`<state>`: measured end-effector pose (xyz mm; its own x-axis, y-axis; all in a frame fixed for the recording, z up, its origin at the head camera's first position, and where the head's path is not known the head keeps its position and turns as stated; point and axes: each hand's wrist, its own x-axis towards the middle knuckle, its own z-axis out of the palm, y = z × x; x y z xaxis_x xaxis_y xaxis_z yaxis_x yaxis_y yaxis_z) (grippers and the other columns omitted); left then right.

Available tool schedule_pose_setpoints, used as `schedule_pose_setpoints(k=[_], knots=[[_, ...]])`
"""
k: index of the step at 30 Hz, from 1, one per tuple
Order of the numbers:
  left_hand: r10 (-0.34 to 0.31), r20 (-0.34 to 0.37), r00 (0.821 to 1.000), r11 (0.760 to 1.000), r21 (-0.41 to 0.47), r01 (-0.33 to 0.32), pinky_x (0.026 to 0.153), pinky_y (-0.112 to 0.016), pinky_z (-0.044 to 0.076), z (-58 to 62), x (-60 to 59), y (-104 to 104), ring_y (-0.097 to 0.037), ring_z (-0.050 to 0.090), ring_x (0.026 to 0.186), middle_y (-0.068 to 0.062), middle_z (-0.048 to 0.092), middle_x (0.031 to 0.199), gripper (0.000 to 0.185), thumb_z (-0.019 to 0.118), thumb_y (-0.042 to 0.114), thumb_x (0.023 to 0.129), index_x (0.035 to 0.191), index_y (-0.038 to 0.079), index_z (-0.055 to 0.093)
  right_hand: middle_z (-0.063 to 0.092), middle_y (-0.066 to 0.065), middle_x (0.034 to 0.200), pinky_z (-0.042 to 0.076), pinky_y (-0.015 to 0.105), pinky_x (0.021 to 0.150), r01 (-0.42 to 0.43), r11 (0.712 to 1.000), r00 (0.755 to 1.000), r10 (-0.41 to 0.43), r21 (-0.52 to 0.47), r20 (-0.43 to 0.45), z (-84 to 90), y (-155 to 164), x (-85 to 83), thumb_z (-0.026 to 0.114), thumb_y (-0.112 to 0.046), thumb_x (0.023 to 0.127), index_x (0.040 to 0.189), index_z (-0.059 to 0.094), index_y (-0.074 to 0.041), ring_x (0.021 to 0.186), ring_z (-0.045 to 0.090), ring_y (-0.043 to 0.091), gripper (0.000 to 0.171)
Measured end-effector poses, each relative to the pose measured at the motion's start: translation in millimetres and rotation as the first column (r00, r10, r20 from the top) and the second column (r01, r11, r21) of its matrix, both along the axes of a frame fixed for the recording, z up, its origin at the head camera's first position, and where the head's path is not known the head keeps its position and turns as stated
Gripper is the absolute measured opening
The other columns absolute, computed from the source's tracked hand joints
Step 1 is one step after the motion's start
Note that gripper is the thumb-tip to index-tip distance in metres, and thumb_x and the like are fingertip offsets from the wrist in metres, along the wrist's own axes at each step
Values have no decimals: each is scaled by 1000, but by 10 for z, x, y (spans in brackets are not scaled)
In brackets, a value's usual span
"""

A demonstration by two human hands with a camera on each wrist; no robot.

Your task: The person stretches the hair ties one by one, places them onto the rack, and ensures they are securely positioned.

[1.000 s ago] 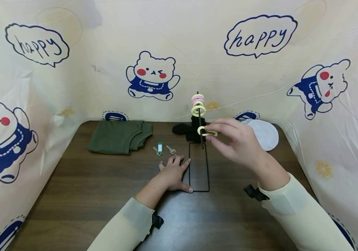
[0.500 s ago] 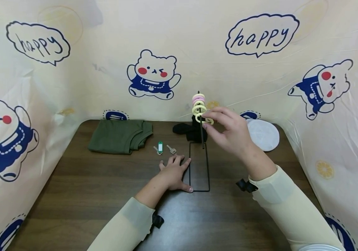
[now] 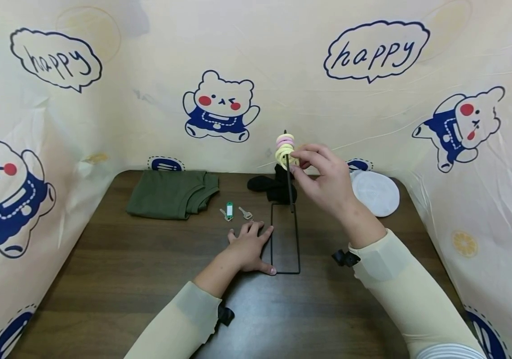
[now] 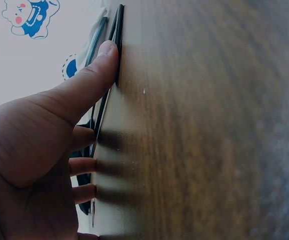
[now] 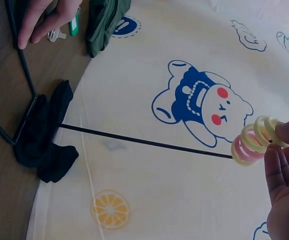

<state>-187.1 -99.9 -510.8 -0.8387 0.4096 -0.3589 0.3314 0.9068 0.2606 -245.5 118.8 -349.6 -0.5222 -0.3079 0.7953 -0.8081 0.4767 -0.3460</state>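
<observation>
Yellow ring [image 3: 293, 162] sits on the stand's upright rod [image 3: 288, 184], directly under the stacked rings [image 3: 284, 146] near the top. My right hand [image 3: 323, 182] pinches it between thumb and fingertips. My left hand [image 3: 249, 247] lies flat on the table [image 3: 126, 279], fingers straight, thumb against the stand's wire base [image 3: 285, 273]. Keys [image 3: 233, 213] just beyond; green cloth [image 3: 170, 194] farther left

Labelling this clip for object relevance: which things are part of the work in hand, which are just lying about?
In use:
- right hand, pinching a yellow ring
- ring stack
- wire stand, its base steadied by the left hand

Lying about:
- green cloth
- keys
- black socks
- white pouch
</observation>
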Motion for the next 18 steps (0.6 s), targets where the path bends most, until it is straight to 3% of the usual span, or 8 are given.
schedule_pose_setpoints(k=[10,18], knots=[[2,0,1000,1000,2,-2,109,-80,16,-28,-4,-3,-38,10,156,-6,15,172,121,77,79,72,168,31,21,71,13,113,59,34,77,19,999,1000,-19,-31,10,-42,36,-22,82,-3,87,109,76,1,85,71,19,23],[2,-3,1000,1000,-4,-2,108,-81,17,-42,-10,-4,-38,11,156,-5,15,172,121,76,80,72,168,31,20,71,13,111,60,34,77,14,999,999,-13,-41,32,-91,124,95,83,-1,85,108,77,0,85,71,20,24]])
